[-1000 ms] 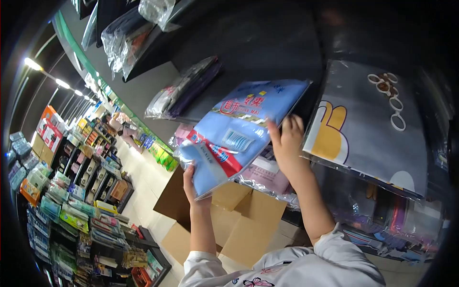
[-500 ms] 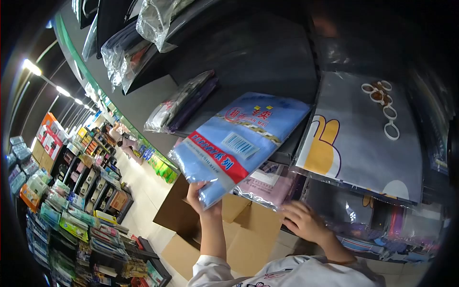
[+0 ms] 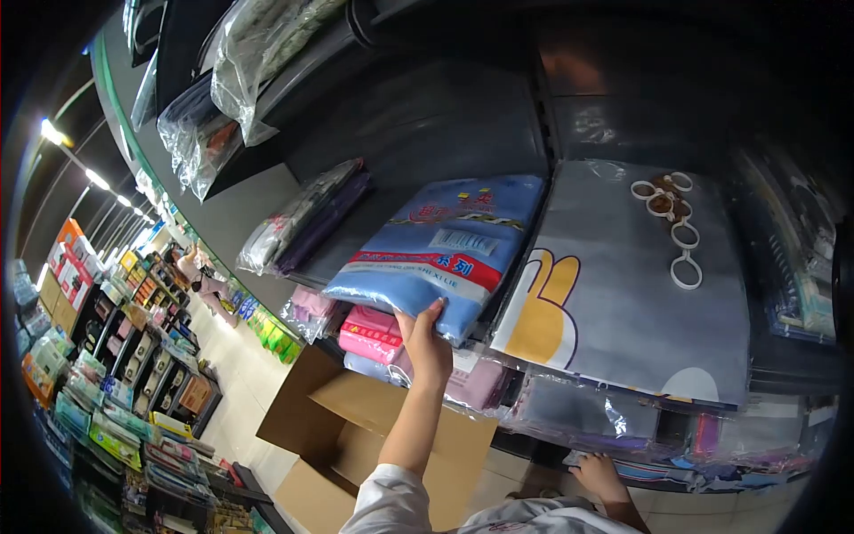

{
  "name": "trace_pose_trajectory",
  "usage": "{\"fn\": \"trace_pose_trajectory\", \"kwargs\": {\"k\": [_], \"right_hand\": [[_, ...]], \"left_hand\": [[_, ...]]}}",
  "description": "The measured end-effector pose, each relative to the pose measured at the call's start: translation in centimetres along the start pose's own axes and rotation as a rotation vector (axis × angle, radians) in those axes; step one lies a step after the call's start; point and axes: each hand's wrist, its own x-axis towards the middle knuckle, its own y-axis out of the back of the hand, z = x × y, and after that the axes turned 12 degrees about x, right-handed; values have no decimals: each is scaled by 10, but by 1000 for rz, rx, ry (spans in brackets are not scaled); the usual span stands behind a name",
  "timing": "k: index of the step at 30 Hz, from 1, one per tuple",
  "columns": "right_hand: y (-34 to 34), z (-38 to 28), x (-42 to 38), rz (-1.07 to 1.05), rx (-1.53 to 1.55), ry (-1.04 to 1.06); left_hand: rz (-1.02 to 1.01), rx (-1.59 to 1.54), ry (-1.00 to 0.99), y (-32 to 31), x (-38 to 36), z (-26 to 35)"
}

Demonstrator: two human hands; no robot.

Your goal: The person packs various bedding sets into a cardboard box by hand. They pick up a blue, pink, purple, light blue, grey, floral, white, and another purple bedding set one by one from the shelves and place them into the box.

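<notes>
Blue packet (image 3: 440, 254) now shelved flat, red band, barcode, left hand (image 3: 427, 343) gripping.

A dark shelf (image 3: 418, 133) carries a blue packet (image 3: 440, 254) lying flat, a grey rabbit-print packet (image 3: 623, 285) just right of it, and a purple packet (image 3: 307, 218) to the left.

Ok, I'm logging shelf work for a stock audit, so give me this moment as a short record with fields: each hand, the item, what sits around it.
left hand: grips the near edge of the blue packet, arm stretched up to the shelf
right hand: low by the bottom shelf, holding nothing
blue packet: plastic-wrapped, red band and barcode label, lying flat on the dark shelf
beside it: grey packet with a yellow print
below it: pink packets
floor: open cardboard box
</notes>
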Motion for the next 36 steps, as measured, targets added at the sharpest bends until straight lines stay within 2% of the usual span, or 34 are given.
{"fn": "trace_pose_trajectory", "kwargs": {"k": [2,4,5,6,8,9,10,11,13,14,15,17,19,21,22,24,25,27,29,31,34,36], "right_hand": [[-1,3,6,40,-16,12],[-4,1,9,-20,-27,17],[-6,1,10,-68,-35,19],[-9,3,11,-82,-42,25],[-22,12,11,-217,37,40],[-30,19,10,-264,52,36],[-34,24,9,-269,46,42],[-37,29,8,-369,29,-10],[-31,33,9,-550,20,-142],[-36,41,10,-555,17,-134],[-48,53,8,-616,16,-164],[-77,84,6,-685,8,-186],[-108,117,6,-845,152,-240],[-137,139,9,-906,105,-203],[-145,143,8,-955,67,-173],[-153,147,15,-928,90,-206],[-154,146,17,-884,125,-251],[-163,148,22,-956,159,-253],[-167,151,28,-1088,181,-275],[-155,139,28,-1110,144,-283],[-164,145,23,-1144,106,-277],[-168,149,20,-1158,91,-266]], "left_hand": [[-7,-48,3,-4,7,5],[-57,1005,-659,14,15,-4],[-108,425,-260,18,16,-6],[-92,427,-254,20,9,4],[-192,222,74,29,-10,19],[-64,-34,27,41,-16,2],[8,12,66,32,-43,29],[44,65,-73,36,-61,30],[399,365,-223,59,-99,4],[566,497,-252,71,-117,-17],[619,570,-160,92,-142,-40],[555,724,165,141,-204,-89],[335,1383,286,189,-265,-138],[-105,1721,808,222,-310,-164],[-86,1718,827,228,-318,-173],[-318,1646,1256,235,-332,-192],[-302,1637,1274,239,-338,-201],[-535,1800,1405,243,-351,-219],[-496,1789,1440,238,-367,-230],[-457,1790,1459,237,-375,-242],[-551,1790,1504,250,-387,-257],[-583,1725,1453,249,-389,-256]]}}
